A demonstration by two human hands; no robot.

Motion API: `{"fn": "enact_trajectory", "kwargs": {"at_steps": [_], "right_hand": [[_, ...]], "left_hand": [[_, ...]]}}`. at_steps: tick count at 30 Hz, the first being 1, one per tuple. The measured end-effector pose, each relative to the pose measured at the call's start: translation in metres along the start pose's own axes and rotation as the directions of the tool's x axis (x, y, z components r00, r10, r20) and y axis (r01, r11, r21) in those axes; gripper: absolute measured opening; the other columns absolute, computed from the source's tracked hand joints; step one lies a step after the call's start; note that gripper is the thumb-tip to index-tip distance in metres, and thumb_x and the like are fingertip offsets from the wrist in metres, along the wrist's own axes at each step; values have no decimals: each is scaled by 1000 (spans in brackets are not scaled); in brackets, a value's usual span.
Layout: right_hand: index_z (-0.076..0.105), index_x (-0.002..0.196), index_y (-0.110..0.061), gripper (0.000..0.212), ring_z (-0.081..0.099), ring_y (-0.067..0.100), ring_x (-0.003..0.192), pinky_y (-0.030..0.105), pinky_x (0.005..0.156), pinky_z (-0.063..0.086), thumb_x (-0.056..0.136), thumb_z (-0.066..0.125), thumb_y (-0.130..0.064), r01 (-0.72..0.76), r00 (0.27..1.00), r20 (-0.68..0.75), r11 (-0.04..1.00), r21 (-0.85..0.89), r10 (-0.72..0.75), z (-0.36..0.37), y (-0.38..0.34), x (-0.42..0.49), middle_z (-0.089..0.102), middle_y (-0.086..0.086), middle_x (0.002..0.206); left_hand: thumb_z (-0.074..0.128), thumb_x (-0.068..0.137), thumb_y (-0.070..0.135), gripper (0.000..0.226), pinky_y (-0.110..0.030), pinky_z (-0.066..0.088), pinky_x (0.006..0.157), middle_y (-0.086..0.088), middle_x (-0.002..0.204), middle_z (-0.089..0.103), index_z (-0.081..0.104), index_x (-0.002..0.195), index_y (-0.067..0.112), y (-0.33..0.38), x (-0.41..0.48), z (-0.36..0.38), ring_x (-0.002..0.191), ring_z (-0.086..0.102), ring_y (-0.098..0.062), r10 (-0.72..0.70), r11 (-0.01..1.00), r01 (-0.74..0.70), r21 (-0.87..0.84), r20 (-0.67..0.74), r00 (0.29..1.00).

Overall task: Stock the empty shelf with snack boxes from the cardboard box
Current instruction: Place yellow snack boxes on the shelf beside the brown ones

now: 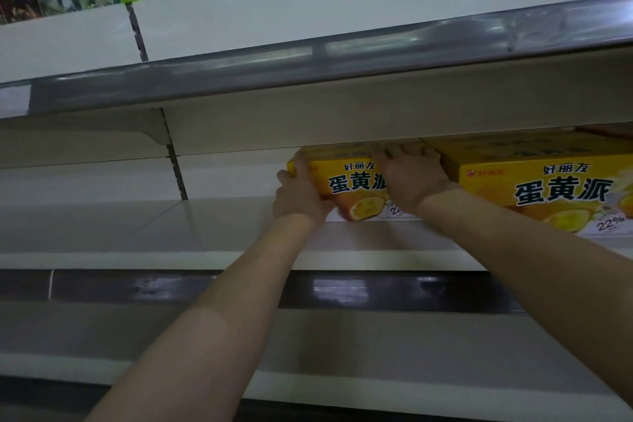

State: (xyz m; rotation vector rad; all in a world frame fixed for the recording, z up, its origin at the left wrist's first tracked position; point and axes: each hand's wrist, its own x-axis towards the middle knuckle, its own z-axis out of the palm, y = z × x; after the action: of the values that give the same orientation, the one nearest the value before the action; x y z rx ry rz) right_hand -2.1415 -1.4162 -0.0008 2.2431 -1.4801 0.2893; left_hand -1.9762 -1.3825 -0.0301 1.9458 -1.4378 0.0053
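On the middle shelf [205, 226], toward its right, my left hand [301, 195] wraps round the left end of a yellow snack box [356, 178]. My right hand [411, 175] hooks over its top right edge, palm on the front face. I judge this the placing step: the box sits just beside a neighbour box [548, 188], and my hand hides whether they touch. Next I should slide it snug and square, then let go. I count two snack boxes and two hands; the cardboard box is out of view.
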Motion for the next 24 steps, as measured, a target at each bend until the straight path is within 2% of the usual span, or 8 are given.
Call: {"fn": "enact_trajectory", "kwargs": {"at_steps": [3, 5, 9, 13, 17, 20, 22, 24], "right_hand": [[10, 153, -18, 70, 16, 37, 142, 56, 110, 22, 93, 46, -13, -6, 999, -34, 1000, 6, 6, -1, -8, -9, 15, 16, 155], [9, 153, -20, 70, 7, 34, 146, 58, 111, 16, 95, 47, -18, 61, 996, -59, 998, 29, -59, -3, -16, -17, 7, 13, 158], [14, 153, -21, 66, -1, 31, 147, 57, 115, 11, 96, 47, -26, 140, 990, 18, 989, 44, -141, -6, -23, -28, -2, 10, 160], [21, 151, -19, 63, -2, 32, 147, 55, 116, 11, 95, 48, -26, 146, 983, 104, 986, 79, -153, -19, -24, -34, -3, 11, 160], [42, 138, -20, 43, 22, 32, 139, 53, 110, 23, 96, 46, -24, 274, 961, 2, 954, 124, -277, -26, -40, -57, 27, 15, 148], [50, 132, -23, 40, 42, 30, 126, 48, 104, 30, 93, 48, -19, 379, 926, -65, 911, 163, -373, -37, -56, -80, 46, 11, 134], [56, 127, -22, 36, 51, 29, 117, 42, 93, 34, 91, 48, -20, 470, 883, -95, 865, 176, -460, -44, -69, -96, 53, 9, 126], [60, 120, -20, 31, 55, 29, 109, 36, 77, 31, 92, 47, -21, 559, 829, -126, 812, 166, -545, -48, -85, -113, 58, 9, 118]], "left_hand": [[73, 81, 39, 96, -51, 36, 100, -18, 152, 16, 11, 152, 26, 6, -2, -1, 136, 27, -38, 101, 933, -72, 352, -63, 993], [68, 85, 33, 82, -47, 33, 101, -17, 152, 18, 19, 151, 25, 11, -5, 3, 137, 23, -35, 238, 859, -157, 488, -109, 965], [62, 88, 23, 69, -38, 38, 92, -15, 142, 31, 29, 148, 21, 13, -1, 3, 132, 28, -33, 292, 837, -211, 505, -86, 952], [66, 86, 30, 76, -39, 38, 94, -13, 146, 26, 24, 149, 24, 19, -7, -10, 135, 24, -32, 178, 875, -176, 451, 39, 983], [61, 89, 36, 57, -42, 37, 97, -13, 135, 39, 41, 140, 19, 14, -40, -28, 125, 39, -34, 120, 922, -89, 376, -60, 991], [59, 91, 35, 43, -41, 41, 94, -13, 129, 47, 52, 131, 18, -1, -74, -47, 118, 50, -34, 62, 930, -19, 367, -106, 992], [60, 91, 36, 39, -38, 44, 91, -11, 128, 51, 57, 125, 19, -14, -100, -63, 115, 53, -32, -1, 937, 40, 347, -111, 994], [61, 90, 36, 37, -37, 46, 91, -7, 126, 55, 59, 124, 21, -26, -127, -79, 114, 55, -30, -86, 936, 119, 333, -113, 990]]}}
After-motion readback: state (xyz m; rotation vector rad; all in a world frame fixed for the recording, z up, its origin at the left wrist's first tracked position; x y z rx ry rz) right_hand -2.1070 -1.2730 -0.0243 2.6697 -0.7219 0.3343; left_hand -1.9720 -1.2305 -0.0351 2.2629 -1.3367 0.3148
